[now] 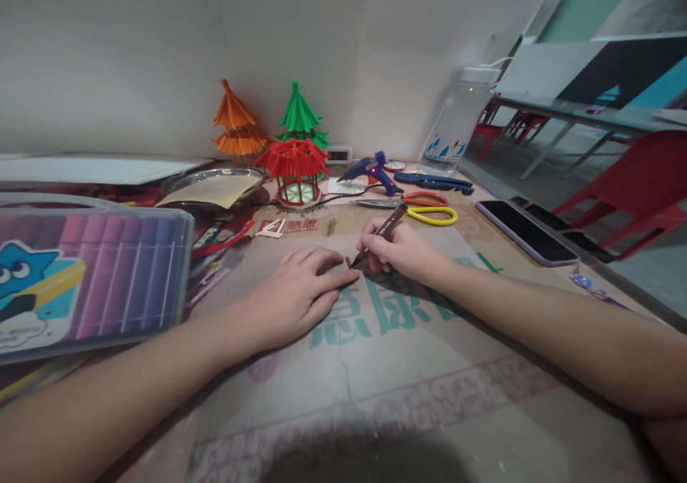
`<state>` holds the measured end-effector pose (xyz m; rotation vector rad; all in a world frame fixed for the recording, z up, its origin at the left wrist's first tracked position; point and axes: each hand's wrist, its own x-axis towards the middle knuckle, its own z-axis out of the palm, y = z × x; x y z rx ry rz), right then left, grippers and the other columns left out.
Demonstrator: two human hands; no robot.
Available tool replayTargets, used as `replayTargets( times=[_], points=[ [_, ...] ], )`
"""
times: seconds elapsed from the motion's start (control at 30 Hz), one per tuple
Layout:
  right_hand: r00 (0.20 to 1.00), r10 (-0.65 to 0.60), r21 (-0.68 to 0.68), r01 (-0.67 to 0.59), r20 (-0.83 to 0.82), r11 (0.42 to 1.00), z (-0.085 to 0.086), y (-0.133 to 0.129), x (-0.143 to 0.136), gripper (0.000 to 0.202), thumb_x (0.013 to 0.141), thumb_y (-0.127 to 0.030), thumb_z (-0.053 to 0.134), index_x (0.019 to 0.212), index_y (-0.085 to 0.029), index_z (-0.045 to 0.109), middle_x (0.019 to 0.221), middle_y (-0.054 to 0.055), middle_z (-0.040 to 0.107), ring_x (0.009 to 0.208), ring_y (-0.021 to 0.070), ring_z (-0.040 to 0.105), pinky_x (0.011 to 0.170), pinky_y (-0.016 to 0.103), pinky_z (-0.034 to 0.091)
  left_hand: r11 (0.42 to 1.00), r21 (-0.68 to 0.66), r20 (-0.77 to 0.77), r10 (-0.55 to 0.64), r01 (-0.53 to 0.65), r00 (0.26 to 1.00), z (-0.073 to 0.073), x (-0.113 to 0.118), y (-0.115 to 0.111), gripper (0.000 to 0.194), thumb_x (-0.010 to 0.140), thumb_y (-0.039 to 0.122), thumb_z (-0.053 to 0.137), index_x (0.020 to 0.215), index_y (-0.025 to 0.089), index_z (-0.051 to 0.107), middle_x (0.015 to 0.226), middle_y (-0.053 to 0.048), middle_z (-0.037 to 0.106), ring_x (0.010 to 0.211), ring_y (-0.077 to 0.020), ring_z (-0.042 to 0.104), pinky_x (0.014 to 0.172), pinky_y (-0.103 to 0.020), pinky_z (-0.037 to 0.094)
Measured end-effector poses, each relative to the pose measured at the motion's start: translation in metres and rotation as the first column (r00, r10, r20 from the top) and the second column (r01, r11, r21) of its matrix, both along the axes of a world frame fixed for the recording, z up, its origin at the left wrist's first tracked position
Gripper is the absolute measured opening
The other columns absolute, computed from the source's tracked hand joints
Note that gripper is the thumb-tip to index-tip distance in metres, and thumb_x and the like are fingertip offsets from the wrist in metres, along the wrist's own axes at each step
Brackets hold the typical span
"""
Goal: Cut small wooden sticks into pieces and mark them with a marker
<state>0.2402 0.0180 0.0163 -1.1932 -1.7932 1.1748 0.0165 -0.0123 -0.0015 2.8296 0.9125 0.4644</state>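
My right hand (394,245) grips a dark brown marker pen (393,220), its tip pointing down at the work surface. Close to that tip lies a small brown stick (348,261). My left hand (303,286) rests on the surface with its fingers stretched out, the fingertips beside the stick; whether they touch it I cannot tell. Several short pale sticks (272,228) lie loose beyond my left hand. Behind them stands a small round model with a red roof (293,157), with an orange-roofed model (236,122) and a green-roofed one (300,111) at the wall.
A clear case of markers (129,275) stands at left, near a metal tray (215,182). Toward the back right lie a blue glue gun (376,172), scissors (429,211), a blue cutter (434,182), a phone (526,231) and a clear bottle (456,122). A printed cardboard sheet (408,383) covers the table.
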Motion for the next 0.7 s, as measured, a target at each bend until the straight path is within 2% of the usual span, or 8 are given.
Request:
replayTargets(
  times=[0.1,0.23,0.43,0.7],
  points=[
    [1.0,0.001,0.002,-0.001,0.004,1.0,0.0001,-0.0002,0.0002,0.013,0.085,-0.022,0.05,0.073,-0.019,0.053,0.044,-0.006,0.053,0.036,0.0067,0.042,0.038,0.017,0.03,1.0,-0.015,0.027,0.02,-0.02,0.999,-0.0014,-0.0001,-0.0011,0.042,0.1,0.027,0.042,0.139,0.028,0.057,0.136,-0.009,0.057,0.126,-0.0271,0.051,0.107,-0.049,0.04],
    [1.0,-0.009,0.003,0.009,0.019,1.0,-0.0001,-0.0002,0.001,0.011,0.084,-0.022,0.052,0.074,-0.018,0.054,0.046,-0.006,0.054,0.037,0.0064,0.042,0.038,0.017,0.03,0.993,-0.032,0.092,0.119,-0.117,0.989,-0.003,0.0,-0.0004,0.049,0.096,0.032,0.048,0.143,0.017,0.051,0.145,-0.013,0.053,0.132,-0.0291,0.047,0.113,-0.051,0.036],
    [1.0,0.0,0.009,0.0,-0.004,1.0,-0.0015,0.0007,0.0012,0.01,0.082,-0.022,0.054,0.073,-0.019,0.054,0.045,-0.006,0.053,0.036,0.0066,0.041,0.038,0.018,0.029,0.994,-0.021,0.005,0.105,-0.105,0.994,0.0006,0.0003,0.0066,0.044,0.098,0.038,0.048,0.14,0.027,0.055,0.14,-0.008,0.056,0.132,-0.0312,0.045,0.111,-0.054,0.035],
    [1.0,0.025,-0.024,-0.025,-0.005,0.999,-0.0012,0.0002,0.0025,0.012,0.081,-0.021,0.054,0.069,-0.019,0.054,0.045,-0.005,0.054,0.037,0.0071,0.043,0.038,0.017,0.032,0.995,-0.007,-0.017,0.104,-0.104,0.994,0.0015,0.0004,0.0078,0.045,0.098,0.04,0.048,0.141,0.028,0.055,0.138,-0.009,0.055,0.129,-0.0319,0.045,0.108,-0.055,0.035]
  ],
)
